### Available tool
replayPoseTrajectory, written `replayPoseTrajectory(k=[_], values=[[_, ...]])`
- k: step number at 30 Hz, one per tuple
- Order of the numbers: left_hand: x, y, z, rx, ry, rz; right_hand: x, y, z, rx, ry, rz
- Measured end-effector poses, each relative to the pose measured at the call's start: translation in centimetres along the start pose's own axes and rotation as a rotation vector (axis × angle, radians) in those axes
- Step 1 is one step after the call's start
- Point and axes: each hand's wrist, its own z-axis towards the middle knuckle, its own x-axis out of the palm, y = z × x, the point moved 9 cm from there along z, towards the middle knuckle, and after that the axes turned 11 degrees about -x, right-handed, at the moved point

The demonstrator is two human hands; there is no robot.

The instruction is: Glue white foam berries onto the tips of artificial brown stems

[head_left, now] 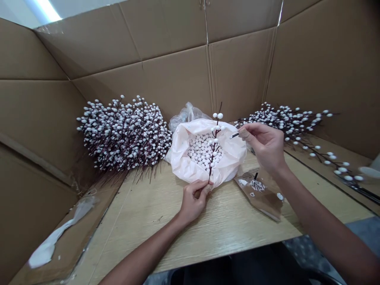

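My left hand [192, 202] grips the lower end of a dark red twig [213, 152] set with white berries, holding it upright in front of a pale pink plastic bag [181, 148]. That bag is full of loose white beads [202, 152]. My right hand [263, 146] pinches a thin dark rod with a pale tip [234, 135], which points towards the twig from the right. The rod's tip and the twig stand close together, and I cannot tell whether they touch.
Two large bunches of white-berried twigs lie on the left [123, 134] and right [285, 122]. A brown card scrap with white smears [258, 194] lies on the wood-grain table [219, 233]. Cardboard walls [172, 79] surround the back and sides, with a clear plastic bag [187, 116] behind.
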Motion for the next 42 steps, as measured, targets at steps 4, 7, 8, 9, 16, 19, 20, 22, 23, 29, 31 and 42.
replayPoseTrajectory(k=[4,7,8,9,16,19,20,22,23,29,31,42], values=[[0.0,0.0,0.0,-0.019,0.014,0.012,-1.0,-0.7,0.2,-0.042,-0.064,0.009],[0.0,0.1,0.0,-0.036,0.012,0.0,-1.3,-0.9,0.7,-0.045,-0.078,-0.008],[0.0,0.3,0.0,-0.043,0.011,-0.01,-1.3,-0.8,1.0,-0.043,-0.081,-0.014],[0.0,0.4,0.0,-0.048,0.01,-0.02,-1.2,-0.5,1.3,-0.043,-0.083,-0.019],[-0.1,0.7,0.0,-0.05,0.006,-0.05,1.5,1.3,4.0,-0.074,0.011,-0.023],[-0.1,0.7,0.0,-0.061,0.008,-0.058,2.5,1.1,4.2,-0.116,0.049,-0.063],[-0.1,0.7,0.0,-0.065,0.011,-0.057,2.7,1.1,4.1,-0.139,0.053,-0.086],[0.0,0.6,0.0,-0.071,0.02,-0.051,3.0,1.2,3.8,-0.188,0.052,-0.126],[0.1,0.6,-0.1,-0.072,0.024,-0.047,3.0,1.4,3.6,-0.212,0.049,-0.141],[0.1,0.5,-0.1,-0.061,0.025,-0.035,3.2,2.4,3.2,-0.288,0.041,-0.21],[0.1,0.5,-0.1,-0.062,0.025,-0.035,3.1,2.6,3.1,-0.301,0.04,-0.236],[0.1,0.3,-0.2,-0.077,0.036,-0.052,2.5,2.8,3.0,-0.334,0.027,-0.258]])
